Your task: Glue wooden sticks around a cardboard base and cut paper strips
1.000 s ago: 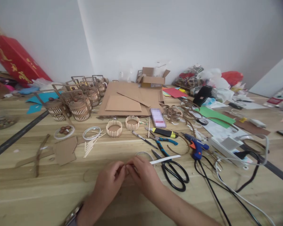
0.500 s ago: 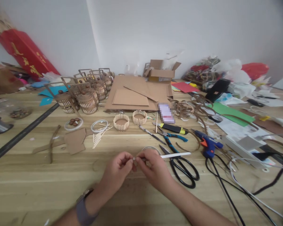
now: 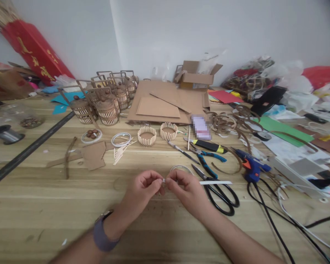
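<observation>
My left hand (image 3: pixel 144 187) and my right hand (image 3: pixel 187 190) meet over the wooden table (image 3: pixel 159 227), fingers pinched together. Between the fingertips shows the end of a thin white strip (image 3: pixel 215 182), which runs off to the right over the black scissors (image 3: pixel 221 191). Both hands are closed on that strip. A clear tape ring (image 3: pixel 180 168) lies just behind my right hand. A watch sits on my left wrist.
Behind the hands lie two small stick-walled rings (image 3: pixel 147 136), loose sticks (image 3: pixel 120 153), cardboard sheets (image 3: pixel 159 106), several little wooden baskets (image 3: pixel 107 110), a utility knife (image 3: pixel 207 145), pliers (image 3: pixel 207 163), a blue glue gun (image 3: pixel 251 167) with cables, and cardboard scraps (image 3: pixel 92 157) at left.
The view has shifted left and slightly down, so the table's things now sit further right in frame. My hands stay pinched together on the strip, raised a little.
</observation>
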Motion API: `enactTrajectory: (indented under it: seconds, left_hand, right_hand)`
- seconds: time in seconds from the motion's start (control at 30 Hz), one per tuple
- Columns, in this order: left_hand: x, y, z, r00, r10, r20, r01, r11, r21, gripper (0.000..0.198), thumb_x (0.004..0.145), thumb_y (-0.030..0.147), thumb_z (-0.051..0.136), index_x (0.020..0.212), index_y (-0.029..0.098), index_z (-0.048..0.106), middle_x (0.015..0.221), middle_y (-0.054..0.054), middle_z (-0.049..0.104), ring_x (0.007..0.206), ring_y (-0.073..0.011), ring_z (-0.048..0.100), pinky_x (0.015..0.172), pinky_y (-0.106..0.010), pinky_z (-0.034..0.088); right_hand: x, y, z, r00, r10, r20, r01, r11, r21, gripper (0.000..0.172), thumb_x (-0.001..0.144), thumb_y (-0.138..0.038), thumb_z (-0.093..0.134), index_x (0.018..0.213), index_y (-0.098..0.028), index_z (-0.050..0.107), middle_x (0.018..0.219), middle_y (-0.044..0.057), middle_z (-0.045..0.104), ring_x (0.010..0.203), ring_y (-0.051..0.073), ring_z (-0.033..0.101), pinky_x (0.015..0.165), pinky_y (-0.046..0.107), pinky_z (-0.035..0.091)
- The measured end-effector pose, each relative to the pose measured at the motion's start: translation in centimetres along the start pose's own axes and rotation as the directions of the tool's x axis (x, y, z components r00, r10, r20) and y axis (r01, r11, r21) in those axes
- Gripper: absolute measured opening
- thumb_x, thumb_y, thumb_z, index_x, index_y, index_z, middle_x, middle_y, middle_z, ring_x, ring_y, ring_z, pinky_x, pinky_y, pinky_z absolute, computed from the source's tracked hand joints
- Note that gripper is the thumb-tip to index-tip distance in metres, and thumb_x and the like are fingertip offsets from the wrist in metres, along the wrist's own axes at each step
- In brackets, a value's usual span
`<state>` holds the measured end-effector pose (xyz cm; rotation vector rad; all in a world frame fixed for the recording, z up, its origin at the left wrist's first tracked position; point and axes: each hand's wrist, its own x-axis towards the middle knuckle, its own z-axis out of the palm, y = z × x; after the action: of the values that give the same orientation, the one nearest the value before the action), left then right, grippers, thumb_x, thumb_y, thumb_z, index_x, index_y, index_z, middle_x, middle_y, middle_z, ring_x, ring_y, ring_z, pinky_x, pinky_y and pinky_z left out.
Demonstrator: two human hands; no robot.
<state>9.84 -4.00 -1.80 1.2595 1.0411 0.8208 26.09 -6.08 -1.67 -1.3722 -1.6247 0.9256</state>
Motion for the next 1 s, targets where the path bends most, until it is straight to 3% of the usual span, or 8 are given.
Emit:
enactTrajectory:
  seconds: [0.3, 0.5, 0.7, 1.0]
  left_hand:
    - [0.16, -0.21, -0.37, 0.985, -0.064, 0.157, 0.073, 0.996, -0.053, 0.014, 0.068, 0.032, 0.063, 0.066, 0.019, 0.061, 0.054, 0.002, 0.062, 0.052, -0.0116, 0.052, 0.054, -0.024, 0.040]
    - [0.32, -0.01, -0.46, 0.972, -0.102, 0.212, 0.124, 0.988, -0.096, 0.018, 0.066, 0.036, 0.065, 0.067, 0.019, 0.060, 0.051, 0.002, 0.062, 0.050, -0.0114, 0.052, 0.054, -0.025, 0.040]
    - [0.19, -0.21, -0.33, 0.951, -0.128, 0.280, 0.163, 0.981, -0.104, 0.024, 0.067, 0.039, 0.070, 0.066, 0.018, 0.060, 0.052, 0.001, 0.063, 0.049, -0.0102, 0.050, 0.053, -0.024, 0.037]
    - [0.38, -0.38, -0.44, 0.950, -0.111, 0.293, 0.166, 0.971, -0.170, 0.021, 0.067, 0.035, 0.071, 0.066, 0.016, 0.061, 0.053, 0.001, 0.064, 0.051, -0.0098, 0.052, 0.055, -0.023, 0.039]
  right_hand:
    - [0.04, -0.15, -0.12, 1.000, -0.011, 0.019, 0.012, 0.999, -0.052, 0.015, 0.072, -0.027, 0.051, 0.058, -0.022, 0.052, 0.057, -0.002, 0.054, 0.058, 0.014, 0.050, 0.055, 0.025, 0.039]
    - [0.12, -0.07, -0.27, 0.994, 0.032, 0.101, -0.039, 0.997, 0.073, 0.015, 0.072, -0.028, 0.052, 0.059, -0.022, 0.050, 0.057, -0.003, 0.052, 0.056, 0.013, 0.049, 0.052, 0.023, 0.038]
    - [0.24, 0.23, -0.34, 0.995, 0.036, 0.092, -0.048, 0.991, 0.129, 0.013, 0.070, -0.027, 0.052, 0.059, -0.021, 0.050, 0.057, -0.004, 0.050, 0.056, 0.012, 0.046, 0.054, 0.024, 0.037]
    - [0.31, 0.23, -0.63, 0.983, 0.048, 0.176, -0.075, 0.985, 0.153, 0.014, 0.071, -0.028, 0.052, 0.059, -0.021, 0.050, 0.056, -0.004, 0.046, 0.055, 0.012, 0.041, 0.052, 0.024, 0.031]
